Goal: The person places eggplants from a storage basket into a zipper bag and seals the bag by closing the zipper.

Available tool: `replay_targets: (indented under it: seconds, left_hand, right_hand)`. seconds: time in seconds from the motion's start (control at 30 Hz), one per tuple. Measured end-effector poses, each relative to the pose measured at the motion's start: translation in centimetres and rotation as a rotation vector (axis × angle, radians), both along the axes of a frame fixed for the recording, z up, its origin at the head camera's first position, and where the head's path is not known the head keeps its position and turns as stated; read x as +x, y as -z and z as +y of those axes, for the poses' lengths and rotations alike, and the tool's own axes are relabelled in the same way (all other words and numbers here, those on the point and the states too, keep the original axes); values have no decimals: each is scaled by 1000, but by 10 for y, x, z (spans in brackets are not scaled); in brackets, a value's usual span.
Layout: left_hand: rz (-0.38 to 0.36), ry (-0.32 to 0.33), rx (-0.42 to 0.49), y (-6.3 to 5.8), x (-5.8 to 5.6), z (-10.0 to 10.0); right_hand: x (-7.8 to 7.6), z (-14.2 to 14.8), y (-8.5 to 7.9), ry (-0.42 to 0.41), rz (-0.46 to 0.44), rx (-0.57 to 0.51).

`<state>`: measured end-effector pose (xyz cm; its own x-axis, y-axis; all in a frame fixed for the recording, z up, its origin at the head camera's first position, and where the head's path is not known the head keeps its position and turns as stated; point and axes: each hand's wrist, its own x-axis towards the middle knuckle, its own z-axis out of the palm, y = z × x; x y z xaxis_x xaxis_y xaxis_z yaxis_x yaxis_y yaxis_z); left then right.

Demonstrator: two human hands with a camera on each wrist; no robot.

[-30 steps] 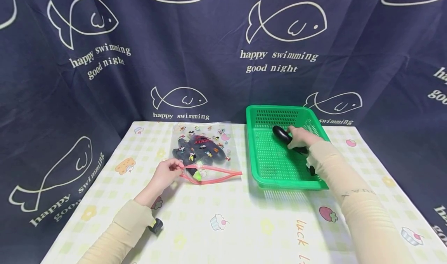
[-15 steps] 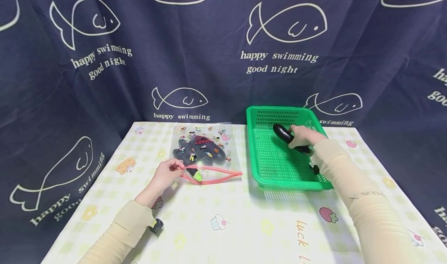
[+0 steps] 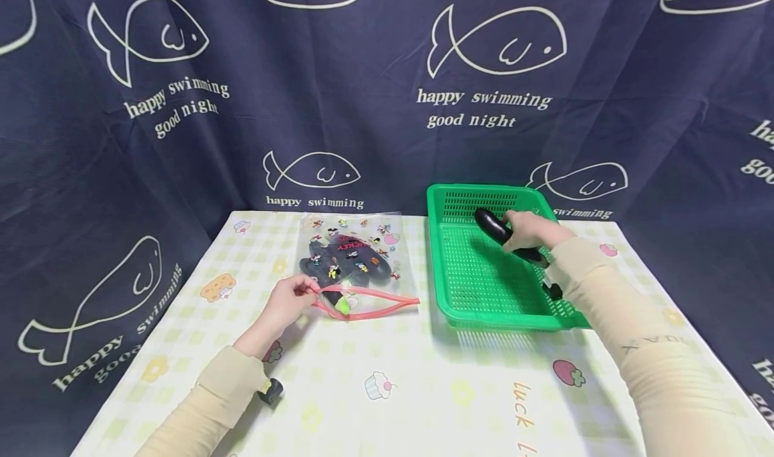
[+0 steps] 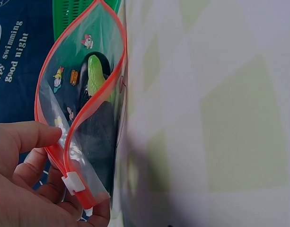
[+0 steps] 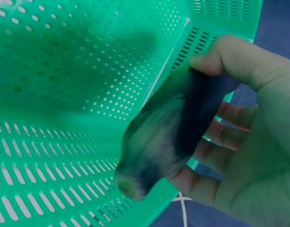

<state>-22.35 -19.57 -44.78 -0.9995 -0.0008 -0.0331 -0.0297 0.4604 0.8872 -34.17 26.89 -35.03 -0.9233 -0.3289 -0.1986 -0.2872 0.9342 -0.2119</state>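
Observation:
My left hand (image 3: 290,300) pinches the left end of the red zip edge on a clear, cartoon-printed zip bag (image 3: 369,263). The bag lies flat with its mouth gaping towards me. Several dark eggplants are inside; one shows its green cap (image 4: 94,75) at the mouth in the left wrist view. A white slider (image 4: 74,182) sits by my left fingers. My right hand (image 3: 531,232) grips a dark eggplant (image 3: 492,227) within the green basket (image 3: 444,296). In the right wrist view, fingers and thumb wrap this eggplant (image 5: 159,127), its pale stem end pointing down-left.
A checked tablecloth (image 3: 417,390) with printed fruit and cakes covers the table. Behind it hangs a navy fish-print curtain (image 3: 387,74). The slotted basket walls rise around my right hand. Dark wrist-camera mounts stick out at both sleeves.
My right hand has lifted the eggplant slightly and shifted it a little to the right and away from me. The left hand and the bag stay in place.

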Motion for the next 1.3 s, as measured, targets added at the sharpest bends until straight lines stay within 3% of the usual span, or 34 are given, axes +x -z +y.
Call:
replay_targets:
  seconds: [0.73, 1.3]
  left_hand:
    - [5, 2, -35, 2, -2, 1]
    - [15, 11, -23, 0, 0, -1]
  right_hand:
    - [13, -11, -38, -82, 38, 28]
    - [30, -42, -69, -108, 25, 27]
